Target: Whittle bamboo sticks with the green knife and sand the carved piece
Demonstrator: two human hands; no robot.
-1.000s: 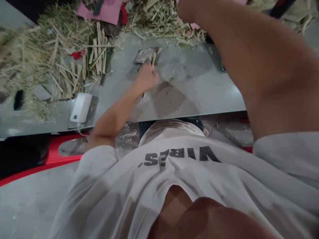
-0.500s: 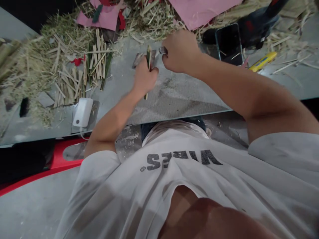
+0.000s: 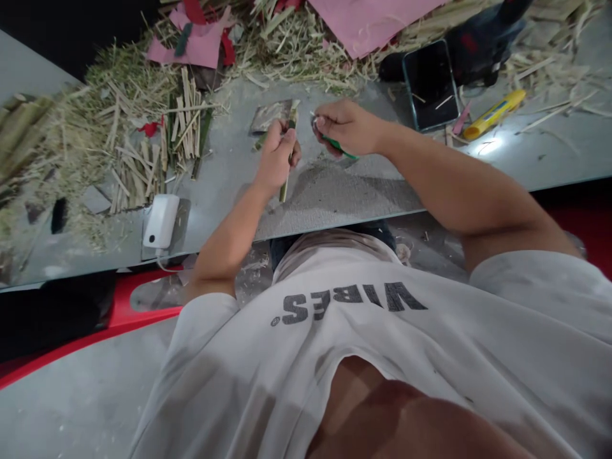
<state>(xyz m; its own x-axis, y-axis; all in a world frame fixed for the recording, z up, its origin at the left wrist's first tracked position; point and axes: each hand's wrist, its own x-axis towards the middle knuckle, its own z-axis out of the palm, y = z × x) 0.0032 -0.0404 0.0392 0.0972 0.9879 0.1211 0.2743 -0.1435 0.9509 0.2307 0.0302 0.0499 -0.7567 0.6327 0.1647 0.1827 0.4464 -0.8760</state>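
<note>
My left hand (image 3: 277, 159) is closed around a thin green-and-tan bamboo strip (image 3: 284, 191), which sticks out above and below the fist. Just behind that hand, a small flat brownish plate (image 3: 268, 116) lies on the grey table (image 3: 325, 207). To the right, my right hand (image 3: 343, 124) grips a tool with a green handle (image 3: 342, 148); a bit of metal shows at its finger end, but its exact kind is hidden by the fingers. A small gap separates the two hands.
Cut bamboo sticks (image 3: 189, 124) and shavings (image 3: 129, 83) heap at the left and back, with pink paper (image 3: 373, 22) on top. A white power bank (image 3: 161, 220) sits near the left edge. Right of me lie a phone (image 3: 431, 86), a dark power tool (image 3: 482, 48) and a yellow cutter (image 3: 495, 115).
My right hand has lowered toward me and turned, so the green handle now shows. The bamboo strip in my left hand has tilted, and its lower end sits slightly nearer the table edge.
</note>
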